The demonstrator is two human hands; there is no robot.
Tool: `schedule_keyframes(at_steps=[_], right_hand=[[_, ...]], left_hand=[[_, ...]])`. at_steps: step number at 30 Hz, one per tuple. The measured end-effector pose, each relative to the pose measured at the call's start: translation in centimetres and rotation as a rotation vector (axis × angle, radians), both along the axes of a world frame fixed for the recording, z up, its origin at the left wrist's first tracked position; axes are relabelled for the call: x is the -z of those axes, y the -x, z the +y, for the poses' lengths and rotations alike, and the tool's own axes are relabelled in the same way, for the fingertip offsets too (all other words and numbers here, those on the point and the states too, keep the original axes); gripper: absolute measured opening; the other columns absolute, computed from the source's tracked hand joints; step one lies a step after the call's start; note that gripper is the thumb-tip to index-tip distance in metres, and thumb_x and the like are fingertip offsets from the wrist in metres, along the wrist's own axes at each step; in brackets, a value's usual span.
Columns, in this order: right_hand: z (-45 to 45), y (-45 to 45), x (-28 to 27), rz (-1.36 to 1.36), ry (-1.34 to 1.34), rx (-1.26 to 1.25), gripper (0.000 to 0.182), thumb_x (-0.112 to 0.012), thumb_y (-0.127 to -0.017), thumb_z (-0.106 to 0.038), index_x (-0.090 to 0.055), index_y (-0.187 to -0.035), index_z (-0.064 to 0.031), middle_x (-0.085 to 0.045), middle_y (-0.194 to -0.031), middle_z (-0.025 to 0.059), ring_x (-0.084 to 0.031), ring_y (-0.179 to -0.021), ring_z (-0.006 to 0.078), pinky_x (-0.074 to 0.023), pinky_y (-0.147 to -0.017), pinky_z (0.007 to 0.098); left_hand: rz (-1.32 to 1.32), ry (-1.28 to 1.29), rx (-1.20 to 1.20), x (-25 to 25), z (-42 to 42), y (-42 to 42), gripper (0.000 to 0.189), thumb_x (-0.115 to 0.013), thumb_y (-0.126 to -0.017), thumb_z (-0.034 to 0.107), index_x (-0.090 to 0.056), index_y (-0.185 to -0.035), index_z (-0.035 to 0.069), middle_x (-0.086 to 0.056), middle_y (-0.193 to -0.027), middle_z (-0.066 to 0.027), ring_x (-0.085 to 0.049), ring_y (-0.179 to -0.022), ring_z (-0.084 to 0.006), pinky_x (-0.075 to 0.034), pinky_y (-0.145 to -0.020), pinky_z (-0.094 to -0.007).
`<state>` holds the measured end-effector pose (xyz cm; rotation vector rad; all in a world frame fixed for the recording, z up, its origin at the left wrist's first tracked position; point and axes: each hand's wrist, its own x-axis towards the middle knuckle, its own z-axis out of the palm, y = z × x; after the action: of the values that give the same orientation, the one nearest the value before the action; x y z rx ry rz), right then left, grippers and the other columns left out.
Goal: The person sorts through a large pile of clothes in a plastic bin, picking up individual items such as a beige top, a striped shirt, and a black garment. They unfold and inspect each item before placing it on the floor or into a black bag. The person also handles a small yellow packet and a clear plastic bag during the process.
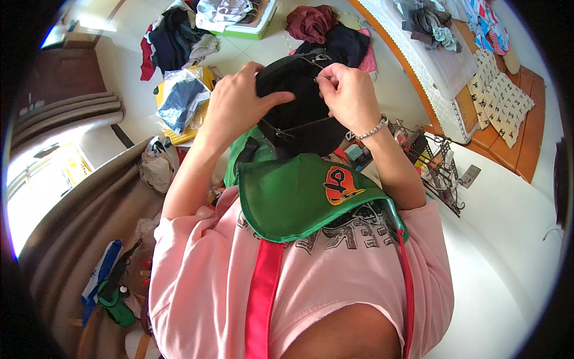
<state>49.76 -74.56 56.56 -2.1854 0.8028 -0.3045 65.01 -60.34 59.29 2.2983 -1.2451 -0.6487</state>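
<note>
A black fabric bag (287,110) with metal zippers is held up before my chest. My left hand (237,94) grips its left side, the thumb lying over the front and the fingers partly hidden behind. At the upper right, my right hand (352,94) pinches the bag near the end of its upper zipper (316,63); the exact piece between the fingertips is too small to tell. A lower zipper (305,125) runs across the front, its pull hanging at the left end. Just below the bag, the green apron (287,197) I wear bulges outward.
Dark clothes (172,40), a maroon cloth (311,22) and a green-and-white bin (244,29) lie beyond my hands. A plastic-wrapped garment (181,98) rests on a yellow container (179,137) at left. On the right are a mattress (399,40) and a black metal rack (437,157).
</note>
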Motion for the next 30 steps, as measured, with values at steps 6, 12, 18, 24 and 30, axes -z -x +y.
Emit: schedule_keyframes(at_steps=[6,12,18,24,30], right_hand=[[-0.6,0.3,-0.5,-0.063,-0.276,0.063,0.008,-0.061,-0.078,-0.006,-0.063,-0.073,0.0,-0.064,-0.062,0.0127,-0.065,-0.054,0.0184,-0.0492,-0.051,0.0301],[-1.6,2.3,-0.2,-0.031,0.039,0.084,0.007,-0.063,-0.077,-0.007,-0.062,-0.072,-0.0031,-0.063,-0.061,0.0109,-0.063,-0.053,0.0228,-0.0487,-0.05,0.0328],[-3.8,2.4,-0.6,0.046,0.393,0.241,0.004,-0.063,-0.076,-0.009,-0.06,-0.077,-0.0062,-0.061,-0.064,0.0099,-0.061,-0.057,0.0293,-0.0474,-0.053,0.0383],[-1.6,2.7,-1.1,-0.237,0.522,-0.379,0.025,-0.062,-0.072,-0.01,-0.058,-0.095,-0.0039,-0.058,-0.09,0.0083,-0.055,-0.092,0.0266,-0.0447,-0.08,0.0386],[0.9,3.9,-0.7,0.026,0.579,-0.46,0.031,-0.062,-0.076,-0.02,-0.062,-0.101,-0.0015,-0.061,-0.094,0.0081,-0.052,-0.104,0.0208,-0.0336,-0.095,0.0408]], left_hand=[[-0.209,0.229,-0.019,4.4,-3.6,2.2,0.057,-0.083,-0.059,0.036,-0.053,-0.087,-0.004,-0.062,-0.073,-0.0215,-0.062,-0.075,-0.0397,-0.049,-0.068,-0.0449],[0.092,0.139,0.053,6.1,-4.7,3.6,0.033,-0.072,-0.066,0.011,-0.054,-0.09,-0.003,-0.06,-0.066,-0.0218,-0.061,-0.07,-0.0416,-0.05,-0.066,-0.0446],[0.028,0.16,0.17,3.7,-4.8,2.7,0.032,-0.07,-0.065,0.01,-0.057,-0.092,-0.003,-0.062,-0.073,-0.0232,-0.062,-0.073,-0.0397,-0.05,-0.066,-0.0427],[0.074,0.271,0.192,1.9,-5.3,0.8,0.031,-0.07,-0.065,0.009,-0.058,-0.092,-0.002,-0.062,-0.074,-0.023,-0.061,-0.075,-0.0401,-0.05,-0.065,-0.0411],[-0.19,0.319,0.101,0.4,-5.2,0.2,0.031,-0.073,-0.066,0.01,-0.057,-0.09,0.001,-0.062,-0.072,-0.0212,-0.063,-0.071,-0.0372,-0.05,-0.06,-0.04]])
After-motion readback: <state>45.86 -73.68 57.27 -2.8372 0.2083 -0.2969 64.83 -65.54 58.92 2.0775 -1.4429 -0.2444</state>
